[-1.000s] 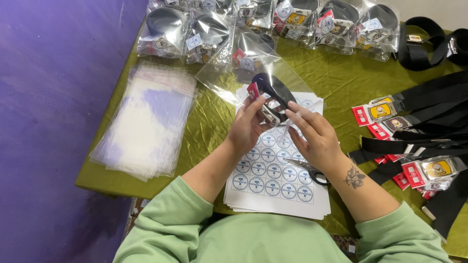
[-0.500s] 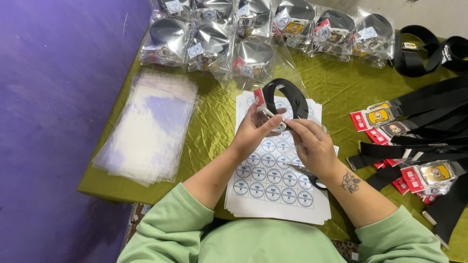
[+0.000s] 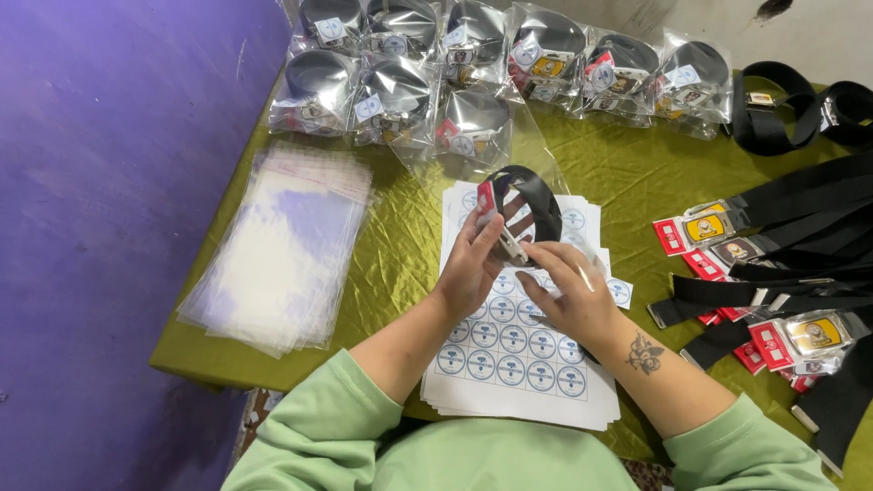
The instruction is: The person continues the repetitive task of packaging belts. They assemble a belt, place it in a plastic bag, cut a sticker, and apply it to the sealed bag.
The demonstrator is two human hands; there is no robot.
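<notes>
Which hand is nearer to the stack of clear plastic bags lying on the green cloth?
Left. The left hand is to the right of the stack of clear plastic bags, apart from it, at the coiled black belt. The right hand lies farther right.

**Work table: surface and load**

My table (image 3: pixel 627 164) is covered in an olive-green cloth. The white sticker sheets (image 3: pixel 518 364) lie stacked at its near edge, and I take them as my landmark. Left of them: a pile of clear plastic bags (image 3: pixel 282 245). Beyond them, along the far edge: bagged coiled belts (image 3: pixel 491 55) in rows. Right of them: loose black belts (image 3: pixel 800 245) with tagged buckles. One round sticker (image 3: pixel 620 292) lies just off the sheets' right side.
</notes>
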